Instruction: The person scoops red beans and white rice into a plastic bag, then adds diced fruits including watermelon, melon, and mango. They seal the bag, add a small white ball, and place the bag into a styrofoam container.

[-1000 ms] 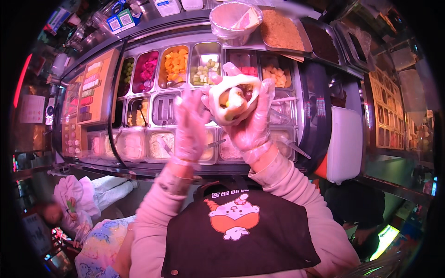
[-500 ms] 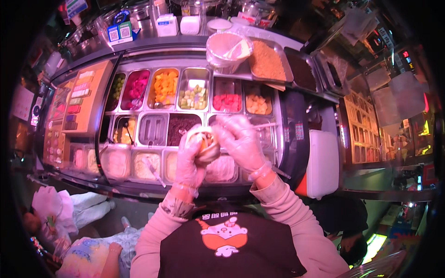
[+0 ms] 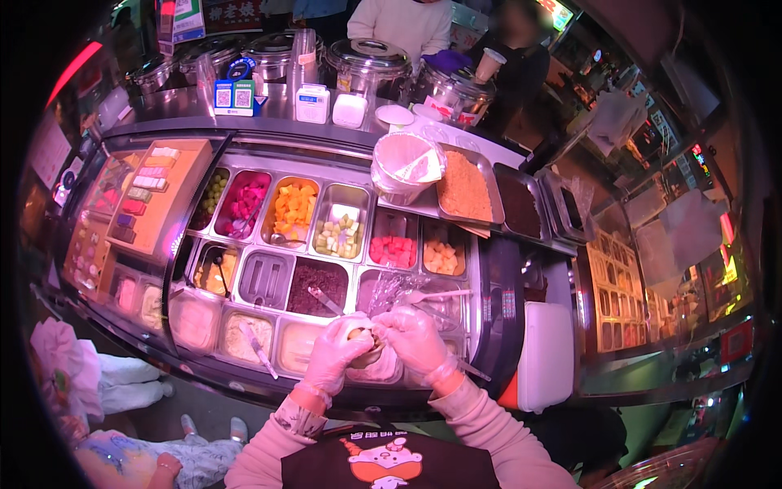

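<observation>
Both my hands wear clear plastic gloves and meet above the front rows of a topping counter. My left hand (image 3: 334,359) is wrapped round a small, pale dough wrap (image 3: 359,324) with a dark and yellowish filling showing at its mouth. From the other side my right hand (image 3: 414,341) pinches the wrap's edge, fingertips pressed together. Just beyond them are a pan of dark purple-brown paste (image 3: 308,285), with a pale-handled tool (image 3: 325,301) in it, and crumpled clear plastic (image 3: 395,292). Below my hands lies a pan of pale cream (image 3: 379,367), partly hidden.
Farther back stand pans of orange fruit chunks (image 3: 292,208), pale green cubes (image 3: 340,232) and red cubes (image 3: 393,251). A lined bucket (image 3: 405,167) and a tray of brown crumbs (image 3: 466,191) sit behind. A white bin (image 3: 544,359) is at right. People stand beyond the counter and at lower left.
The view has tilted up, showing more of the counter's far side and people there. My hands still hold the wrap; the right fingers have come closer together at its edge.
</observation>
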Demonstrator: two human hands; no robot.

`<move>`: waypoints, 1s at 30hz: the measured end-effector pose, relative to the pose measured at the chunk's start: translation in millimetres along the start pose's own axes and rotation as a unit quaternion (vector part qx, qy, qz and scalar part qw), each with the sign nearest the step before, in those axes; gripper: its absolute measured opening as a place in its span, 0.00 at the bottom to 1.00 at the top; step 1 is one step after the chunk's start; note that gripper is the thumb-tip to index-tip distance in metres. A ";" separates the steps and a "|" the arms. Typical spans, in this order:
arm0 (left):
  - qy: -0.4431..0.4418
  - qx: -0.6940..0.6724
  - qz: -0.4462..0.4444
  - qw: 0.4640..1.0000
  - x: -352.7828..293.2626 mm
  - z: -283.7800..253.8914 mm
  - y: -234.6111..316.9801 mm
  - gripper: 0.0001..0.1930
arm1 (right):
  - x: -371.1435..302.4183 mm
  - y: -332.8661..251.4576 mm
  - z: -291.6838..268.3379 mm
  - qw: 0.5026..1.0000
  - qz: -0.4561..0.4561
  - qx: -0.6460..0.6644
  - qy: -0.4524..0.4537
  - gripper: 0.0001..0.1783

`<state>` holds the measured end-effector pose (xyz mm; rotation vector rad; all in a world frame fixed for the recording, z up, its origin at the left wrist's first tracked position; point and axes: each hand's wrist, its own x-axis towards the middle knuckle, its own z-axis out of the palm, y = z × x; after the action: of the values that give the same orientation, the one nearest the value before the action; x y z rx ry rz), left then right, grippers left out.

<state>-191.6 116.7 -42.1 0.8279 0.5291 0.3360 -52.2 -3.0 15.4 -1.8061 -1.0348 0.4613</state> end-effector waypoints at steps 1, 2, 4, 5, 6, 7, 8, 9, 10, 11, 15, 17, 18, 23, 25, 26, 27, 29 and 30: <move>0.001 0.004 0.001 1.000 2.2 -3.4 -3.6 0.28 | -1.5 -1.9 2.7 1.000 -0.011 0.005 0.022 0.08; 0.006 -0.039 -0.016 0.999 2.2 -6.1 -6.7 0.28 | 0.2 -4.4 3.0 0.996 -0.071 -0.055 0.025 0.09; 0.016 -0.062 -0.021 0.998 2.9 -3.8 -7.3 0.27 | -0.5 -4.6 10.9 0.989 -0.117 -0.068 0.055 0.10; 0.021 -0.074 -0.024 0.997 2.7 -2.9 -9.2 0.26 | -2.0 -3.7 14.8 0.985 -0.140 -0.074 0.070 0.11; 0.025 -0.084 -0.029 0.996 1.3 -2.2 -10.9 0.26 | -2.6 2.1 17.1 0.982 -0.160 -0.085 0.060 0.14; 0.040 -0.081 -0.025 0.996 0.9 -1.9 -14.2 0.25 | -2.7 7.3 17.9 0.980 -0.168 -0.099 0.041 0.15; 0.054 -0.078 -0.022 0.995 0.9 -2.0 -19.5 0.25 | -2.9 12.0 18.0 0.978 -0.175 -0.114 0.022 0.16; 0.068 -0.073 -0.011 0.995 3.6 -2.5 -20.8 0.25 | 1.4 13.1 18.5 0.974 -0.189 -0.128 0.005 0.16; 0.095 -0.073 0.001 0.993 3.8 -1.7 -23.9 0.24 | 0.8 7.3 20.7 0.969 -0.208 -0.134 0.005 0.19; 0.106 -0.062 0.003 0.992 4.7 -1.7 -28.3 0.24 | 0.0 1.2 21.5 0.970 -0.213 -0.117 0.009 0.18; 0.116 -0.050 -0.003 0.992 9.5 5.7 -29.1 0.22 | -1.2 5.6 20.7 0.985 -0.169 -0.022 0.010 0.21; 0.107 -0.046 -0.009 0.993 10.9 1.5 -33.3 0.21 | -1.1 13.1 20.5 0.991 -0.074 0.107 0.013 0.23; 0.104 -0.054 -0.007 0.993 16.8 -3.4 -41.1 0.20 | -1.8 13.4 16.3 0.968 0.048 0.246 -0.030 0.25; 0.085 -0.053 -0.030 0.995 28.1 4.5 -31.2 0.15 | 5.7 -5.0 -2.5 0.890 0.144 0.429 -0.048 0.31; 0.087 -0.060 -0.012 0.994 31.7 4.7 -31.9 0.16 | 11.8 -3.7 -8.8 0.892 0.137 0.430 -0.012 0.34; 0.100 -0.041 -0.012 0.994 31.3 4.0 -30.3 0.17 | 16.8 -5.8 -14.5 0.880 0.129 0.457 -0.037 0.36; 0.103 -0.024 -0.003 0.994 33.5 5.0 -26.6 0.17 | 24.1 -7.0 -21.8 0.869 0.109 0.478 -0.060 0.37; 0.089 -0.067 -0.017 0.994 31.6 12.9 -18.9 0.18 | 29.1 -2.7 -34.1 0.873 0.140 0.463 -0.057 0.40; 0.083 -0.064 -0.044 0.993 31.0 14.4 -16.0 0.18 | 27.1 -2.1 -34.1 0.897 0.127 0.421 -0.041 0.46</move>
<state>-156.7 112.7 -56.1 0.6538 0.6911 0.3555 -14.1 0.5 36.5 -1.1289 -0.5048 0.9797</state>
